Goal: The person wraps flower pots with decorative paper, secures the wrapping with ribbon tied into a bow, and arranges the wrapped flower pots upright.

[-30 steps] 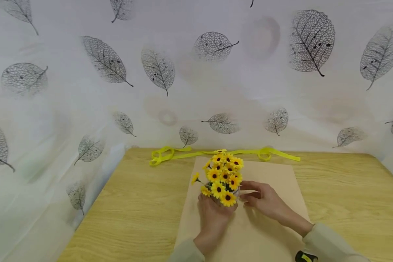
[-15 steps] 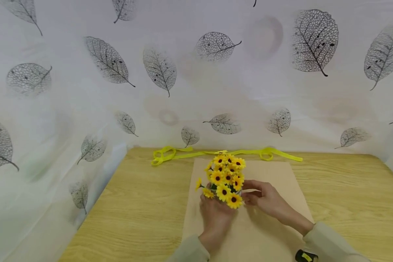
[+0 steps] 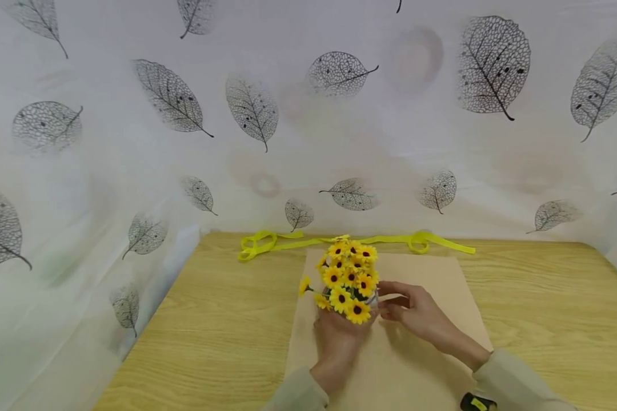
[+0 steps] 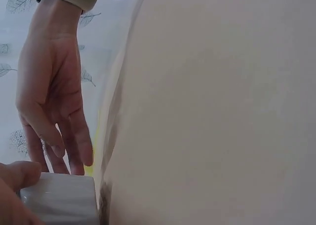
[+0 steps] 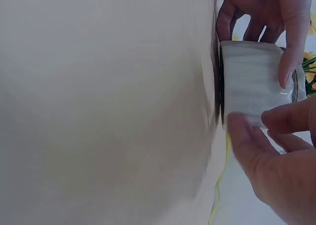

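A bunch of yellow daisy-like flowers with dark centres stands in a small white pot, mostly hidden below the blooms in the head view. My left hand grips this flowerpot from the left and near side. In the right wrist view its thumb lies along the pot wall and its fingers go behind. On the other side, my right hand has its loosely bent fingertips right at the pot's wall. The left wrist view shows the white pot low down, under the right hand's hanging fingers.
Under the pot lies a large sheet of tan paper on the wood-grain table. A yellow ribbon with loops runs along the back edge. Behind the table hangs a white leaf-print curtain. A black object is by the right sleeve.
Over the last half second the flowers have shifted slightly left and back with the pot in my left hand. The right hand stays almost in place beside it.
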`<state>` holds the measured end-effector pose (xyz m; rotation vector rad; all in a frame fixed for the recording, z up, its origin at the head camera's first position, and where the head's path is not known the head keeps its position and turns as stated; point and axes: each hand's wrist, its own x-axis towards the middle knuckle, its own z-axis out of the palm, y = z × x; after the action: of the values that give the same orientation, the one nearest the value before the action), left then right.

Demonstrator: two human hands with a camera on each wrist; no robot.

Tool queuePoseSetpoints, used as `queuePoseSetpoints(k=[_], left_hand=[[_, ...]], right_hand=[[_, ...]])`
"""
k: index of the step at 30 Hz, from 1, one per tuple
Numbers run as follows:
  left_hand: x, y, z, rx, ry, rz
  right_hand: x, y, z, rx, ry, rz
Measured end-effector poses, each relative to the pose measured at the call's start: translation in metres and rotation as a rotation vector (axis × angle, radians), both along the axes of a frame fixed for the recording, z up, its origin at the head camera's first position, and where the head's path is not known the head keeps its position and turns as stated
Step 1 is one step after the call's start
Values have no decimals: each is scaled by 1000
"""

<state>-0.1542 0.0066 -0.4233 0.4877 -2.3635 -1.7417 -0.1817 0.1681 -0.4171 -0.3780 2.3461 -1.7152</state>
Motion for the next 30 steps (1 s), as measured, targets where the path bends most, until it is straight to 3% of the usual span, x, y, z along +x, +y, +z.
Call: queuePoseSetpoints(k=[1,3,7,15,24,30], left_hand=[[0,-1,-1,-61,-1,7],[1,-3,-1,-74,0,15],[0,-8,-1,116,-19,21],[-4,-16,4,253,-56,47],[-3,-19,13,459,-127,20],[3,-18,19,623,-181,-22]], right_hand=[[0,0,0,12,14,-3],[0,0,0,40,39,-9],[0,0,1,71,77,-10],[-1,-3,7,95,188,-31],[3,0,9,10,123,-87],[3,-3,10,-166,31,-24]])
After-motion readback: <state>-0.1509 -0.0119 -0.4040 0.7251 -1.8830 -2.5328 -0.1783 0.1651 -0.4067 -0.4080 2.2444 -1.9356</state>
